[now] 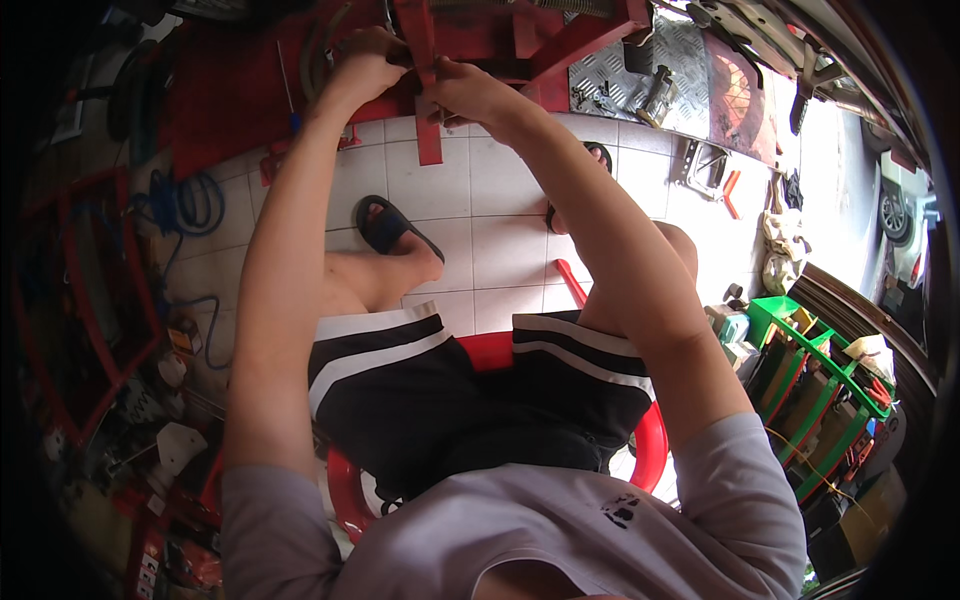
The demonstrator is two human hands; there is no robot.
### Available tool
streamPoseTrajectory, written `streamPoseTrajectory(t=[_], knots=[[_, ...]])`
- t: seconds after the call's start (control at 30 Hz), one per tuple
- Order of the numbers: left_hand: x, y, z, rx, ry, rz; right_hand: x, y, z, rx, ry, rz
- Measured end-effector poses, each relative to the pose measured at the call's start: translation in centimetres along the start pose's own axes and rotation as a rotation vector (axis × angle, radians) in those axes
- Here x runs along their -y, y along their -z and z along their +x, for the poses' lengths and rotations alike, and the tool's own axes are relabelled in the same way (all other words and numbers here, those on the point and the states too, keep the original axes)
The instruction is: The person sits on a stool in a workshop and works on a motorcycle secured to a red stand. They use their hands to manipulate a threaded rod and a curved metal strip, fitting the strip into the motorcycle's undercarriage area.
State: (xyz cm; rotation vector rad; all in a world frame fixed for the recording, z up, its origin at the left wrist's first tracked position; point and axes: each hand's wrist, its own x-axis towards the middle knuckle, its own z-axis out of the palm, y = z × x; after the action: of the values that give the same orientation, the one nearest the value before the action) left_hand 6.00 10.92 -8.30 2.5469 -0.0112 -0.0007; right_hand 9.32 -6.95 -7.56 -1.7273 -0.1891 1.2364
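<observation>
Both my arms reach forward to an upright red metal bar (428,145) at the top of the head view. On its left side, my left hand (368,66) has its fingers bent in toward the bar; their tips and whatever they grip are hidden. My right hand (472,95) is at the bar's right side, its fingers curled closed beside the metal. Something small and dark shows at those fingers, too small to name. A slanted red beam (590,45) of the same frame stands to the right of my right hand.
I sit on a red plastic stool (652,445) over white floor tiles (440,190). A coiled blue hose (195,205) lies at the left, near a red rack (95,290). To the right are a checkered metal plate (610,85) with loose parts and a green shelf rack (820,350).
</observation>
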Motion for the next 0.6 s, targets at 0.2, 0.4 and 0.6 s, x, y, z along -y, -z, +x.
streamPoseTrajectory(t=[0.2, 0.4, 0.6], knots=[[0.4, 0.1, 0.0, -0.013, -0.024, 0.055, -0.2, -0.5, 0.4, -0.032, 0.009, -0.044], [1.4, -1.5, 0.3, -0.088, -0.114, 0.135, -0.4, -0.2, 0.1, -0.021, 0.003, -0.058], [1.7, -1.9, 0.1, -0.172, -0.170, 0.183, 0.1, -0.5, -0.5, -0.015, 0.016, -0.077]])
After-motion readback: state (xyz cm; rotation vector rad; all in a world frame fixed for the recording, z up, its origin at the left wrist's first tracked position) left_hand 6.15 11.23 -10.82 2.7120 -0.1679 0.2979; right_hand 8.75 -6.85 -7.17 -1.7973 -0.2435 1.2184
